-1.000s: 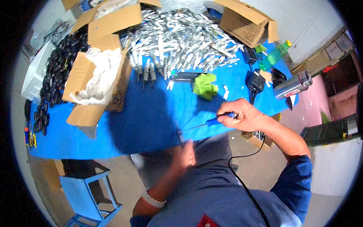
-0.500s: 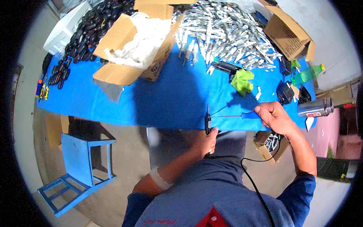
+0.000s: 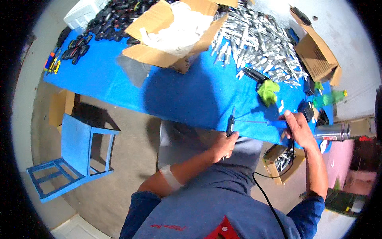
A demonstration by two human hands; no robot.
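My left hand (image 3: 225, 146) is closed around a slim black pen-shaped piece (image 3: 230, 126), which stands nearly upright with its thin pointed end up. In my right hand (image 3: 298, 128) is a screwdriver (image 3: 276, 124) with a blue handle and a thin metal shaft. The shaft points left, its tip at the upper part of the black piece; whether they touch I cannot tell. Both hands are at the near edge of the table with the blue cloth (image 3: 107, 85). A black cord (image 3: 262, 195) runs over my shirt toward the right hand; its upper end is hard to make out.
Across the table lie a pile of grey-white slim pieces (image 3: 260, 47), a pile of black pieces (image 3: 115, 20) and an open carton (image 3: 157, 57). A green cloth (image 3: 268, 92), green bottle (image 3: 330, 98) and clear jar (image 3: 332, 132) are at right. Left stands a blue stool (image 3: 75, 143).
The view has turned, so the table looks more slanted. The shaft and blue handle look blurred now. Both hands keep hold of the same things.
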